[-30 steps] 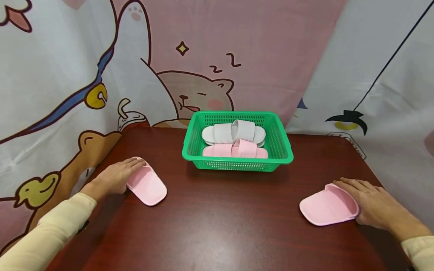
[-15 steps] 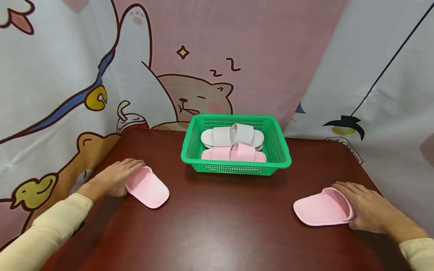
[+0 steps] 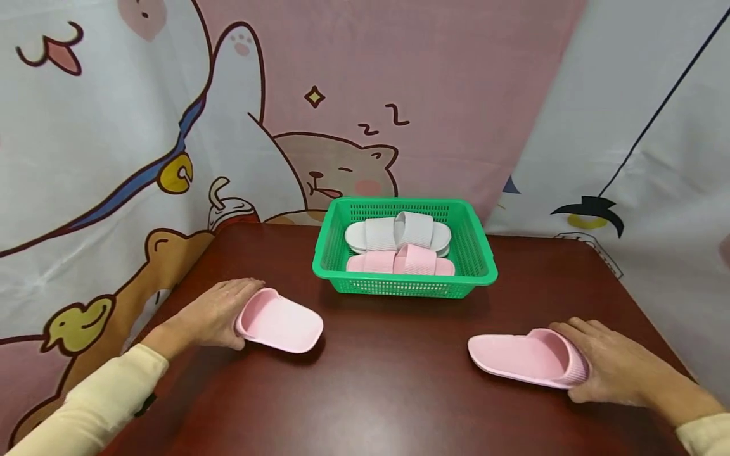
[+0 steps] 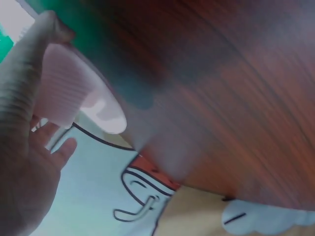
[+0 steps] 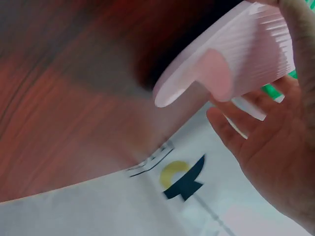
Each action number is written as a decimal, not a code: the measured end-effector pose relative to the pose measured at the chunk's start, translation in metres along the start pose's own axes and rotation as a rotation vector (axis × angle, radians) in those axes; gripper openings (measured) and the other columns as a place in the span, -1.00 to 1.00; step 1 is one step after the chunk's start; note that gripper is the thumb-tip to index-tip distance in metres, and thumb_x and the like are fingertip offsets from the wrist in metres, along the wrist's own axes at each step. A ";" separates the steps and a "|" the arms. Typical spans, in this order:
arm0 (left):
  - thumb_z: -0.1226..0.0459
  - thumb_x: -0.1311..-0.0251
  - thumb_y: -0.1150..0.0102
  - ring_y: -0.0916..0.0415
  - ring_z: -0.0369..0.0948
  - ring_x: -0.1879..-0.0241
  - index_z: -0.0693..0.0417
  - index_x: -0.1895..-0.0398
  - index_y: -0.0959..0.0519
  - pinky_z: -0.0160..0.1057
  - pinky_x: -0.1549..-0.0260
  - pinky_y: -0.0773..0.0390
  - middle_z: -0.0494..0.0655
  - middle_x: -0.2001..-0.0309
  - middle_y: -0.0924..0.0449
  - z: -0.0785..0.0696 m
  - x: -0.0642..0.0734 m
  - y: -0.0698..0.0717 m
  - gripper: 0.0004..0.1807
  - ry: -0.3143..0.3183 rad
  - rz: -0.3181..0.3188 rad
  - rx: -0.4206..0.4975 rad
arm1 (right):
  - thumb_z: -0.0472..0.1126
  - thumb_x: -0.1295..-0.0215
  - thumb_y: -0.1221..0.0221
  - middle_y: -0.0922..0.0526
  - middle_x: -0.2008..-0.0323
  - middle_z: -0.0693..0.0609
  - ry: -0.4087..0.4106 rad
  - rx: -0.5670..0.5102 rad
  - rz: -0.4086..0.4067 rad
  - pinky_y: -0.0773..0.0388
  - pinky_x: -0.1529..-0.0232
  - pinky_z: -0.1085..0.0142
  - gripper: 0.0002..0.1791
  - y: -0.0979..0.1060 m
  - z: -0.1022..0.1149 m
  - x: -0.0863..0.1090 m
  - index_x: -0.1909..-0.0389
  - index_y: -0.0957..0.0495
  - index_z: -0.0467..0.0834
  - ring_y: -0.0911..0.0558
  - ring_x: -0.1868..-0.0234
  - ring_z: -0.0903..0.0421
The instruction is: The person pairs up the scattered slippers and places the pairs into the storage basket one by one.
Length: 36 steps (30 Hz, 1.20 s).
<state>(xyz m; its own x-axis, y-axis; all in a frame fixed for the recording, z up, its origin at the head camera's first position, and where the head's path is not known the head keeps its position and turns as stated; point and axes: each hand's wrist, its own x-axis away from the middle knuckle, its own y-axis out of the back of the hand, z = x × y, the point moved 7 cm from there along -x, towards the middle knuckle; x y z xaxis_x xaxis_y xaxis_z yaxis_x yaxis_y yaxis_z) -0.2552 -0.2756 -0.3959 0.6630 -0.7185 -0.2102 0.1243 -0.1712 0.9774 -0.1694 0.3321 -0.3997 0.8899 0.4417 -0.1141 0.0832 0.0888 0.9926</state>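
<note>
On the left of the head view, my left hand point(image 3: 219, 315) grips a pink slipper point(image 3: 285, 322) by its strap end, thumb low and fingers over the top. The slipper is tilted and its far end hangs above the table, with a shadow under it. At the right, my right hand point(image 3: 610, 361) holds a second pink slipper point(image 3: 513, 356) the same way, its toe pointing inward. In the left wrist view the ribbed strap point(image 4: 61, 88) lies between thumb and fingers. The right wrist view shows the other slipper point(image 5: 216, 59) raised off the tabletop.
A green plastic basket point(image 3: 399, 286) stands at the back middle of the dark wooden table point(image 3: 388, 392). Inside lie white slippers point(image 3: 379, 234) behind pink slippers point(image 3: 422, 261). A cartoon-printed cloth point(image 3: 456, 95) hangs behind and along both sides.
Both hands have picked up their pink slippers and moved them inward. The left slipper has swung to point right, and the right one has turned to lie more sideways.
</note>
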 end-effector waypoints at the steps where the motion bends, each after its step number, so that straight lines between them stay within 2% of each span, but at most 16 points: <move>1: 0.01 0.55 -0.69 -0.46 0.11 -0.20 0.26 -0.34 -0.34 0.19 -0.11 -0.46 0.16 -0.19 -0.52 -0.005 -0.001 0.001 0.21 0.001 -0.007 0.018 | 0.22 0.55 -0.59 -0.54 0.04 0.02 -0.005 -0.022 0.012 -0.56 0.23 -0.01 0.09 0.001 0.005 -0.001 -0.17 -0.51 -0.13 -0.55 0.09 -0.01; 4: -0.03 0.54 -0.68 -0.51 -0.02 -0.09 0.19 -0.32 -0.39 0.11 -0.02 -0.53 0.01 -0.12 -0.57 -0.020 -0.006 0.004 0.18 0.004 -0.012 0.070 | 0.20 0.48 -0.59 -0.47 0.07 0.12 -0.038 -0.049 0.031 -0.55 0.31 0.15 0.06 0.005 0.019 -0.004 -0.20 -0.48 -0.08 -0.52 0.19 0.13; 7: -0.09 0.49 -0.66 -0.50 -0.13 -0.05 0.11 -0.33 -0.43 0.04 0.02 -0.53 -0.12 -0.10 -0.58 -0.034 -0.012 0.007 0.15 0.008 -0.005 0.116 | 0.16 0.47 -0.60 -0.41 0.12 0.20 -0.016 -0.067 0.003 -0.48 0.39 0.27 0.05 0.015 0.034 -0.010 -0.22 -0.47 -0.05 -0.46 0.30 0.25; 10: -0.14 0.46 -0.63 -0.48 -0.19 -0.04 0.06 -0.33 -0.45 -0.02 0.04 -0.52 -0.19 -0.10 -0.58 -0.053 -0.018 0.004 0.12 0.012 -0.007 0.145 | 0.18 0.48 -0.60 -0.41 0.08 0.21 0.032 -0.064 -0.033 -0.50 0.37 0.27 0.08 0.024 0.051 -0.014 -0.24 -0.46 -0.04 -0.46 0.28 0.26; 13: -0.19 0.47 -0.61 -0.47 -0.23 -0.03 0.05 -0.30 -0.47 -0.04 0.05 -0.51 -0.22 -0.08 -0.59 -0.074 -0.024 0.000 0.11 -0.009 -0.032 0.161 | 0.18 0.51 -0.61 -0.44 0.02 0.19 0.101 -0.058 -0.099 -0.53 0.33 0.21 0.11 0.034 0.070 -0.019 -0.26 -0.47 -0.06 -0.47 0.24 0.23; 17: -0.21 0.43 -0.60 -0.48 -0.23 -0.05 0.06 -0.29 -0.45 -0.06 -0.03 -0.53 -0.22 -0.09 -0.56 -0.096 -0.034 -0.002 0.10 -0.030 -0.043 0.183 | 0.18 0.50 -0.60 -0.46 -0.02 0.17 0.163 -0.058 -0.174 -0.55 0.27 0.15 0.11 0.045 0.091 -0.027 -0.27 -0.48 -0.07 -0.47 0.17 0.22; 21: -0.17 0.36 -0.59 -0.49 -0.23 -0.04 0.07 -0.31 -0.42 -0.11 -0.02 -0.58 -0.18 -0.11 -0.53 -0.109 -0.044 -0.002 0.07 -0.010 -0.010 0.212 | 0.22 0.44 -0.60 -0.47 -0.05 0.12 0.148 -0.061 -0.170 -0.58 0.24 0.10 0.13 0.050 0.107 -0.035 -0.31 -0.46 -0.07 -0.51 0.13 0.17; 25: -0.16 0.33 -0.58 -0.50 -0.21 -0.04 0.09 -0.31 -0.43 -0.14 0.01 -0.60 -0.15 -0.12 -0.53 -0.118 -0.053 -0.005 0.05 -0.003 0.002 0.207 | 0.23 0.48 -0.57 -0.48 -0.06 0.08 0.146 -0.033 -0.190 -0.58 0.26 0.08 0.15 0.052 0.120 -0.041 -0.32 -0.46 -0.09 -0.53 0.12 0.13; 30: -0.19 0.34 -0.57 -0.49 -0.21 -0.05 0.09 -0.30 -0.43 -0.13 -0.02 -0.58 -0.16 -0.14 -0.53 -0.128 -0.060 -0.007 0.06 -0.023 -0.009 0.172 | 0.26 0.50 -0.55 -0.50 -0.06 0.09 0.177 0.000 -0.216 -0.57 0.25 0.07 0.15 0.049 0.133 -0.047 -0.29 -0.48 -0.12 -0.49 0.05 0.11; 36: -0.24 0.35 -0.54 -0.48 -0.22 -0.06 0.09 -0.31 -0.45 -0.15 -0.07 -0.54 -0.17 -0.13 -0.53 -0.140 -0.070 -0.008 0.08 -0.061 -0.045 0.133 | 0.36 0.46 -0.53 -0.49 -0.02 0.12 0.186 0.002 -0.219 -0.55 0.28 0.11 0.14 0.042 0.144 -0.055 -0.27 -0.51 -0.08 -0.43 0.08 0.15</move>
<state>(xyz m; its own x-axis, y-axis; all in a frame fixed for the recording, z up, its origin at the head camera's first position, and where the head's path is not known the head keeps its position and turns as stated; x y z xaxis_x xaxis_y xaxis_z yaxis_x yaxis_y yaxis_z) -0.1996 -0.1295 -0.3859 0.6126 -0.7468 -0.2587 0.0512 -0.2891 0.9559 -0.1501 0.1836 -0.3456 0.7532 0.5685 -0.3310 0.2652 0.1981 0.9436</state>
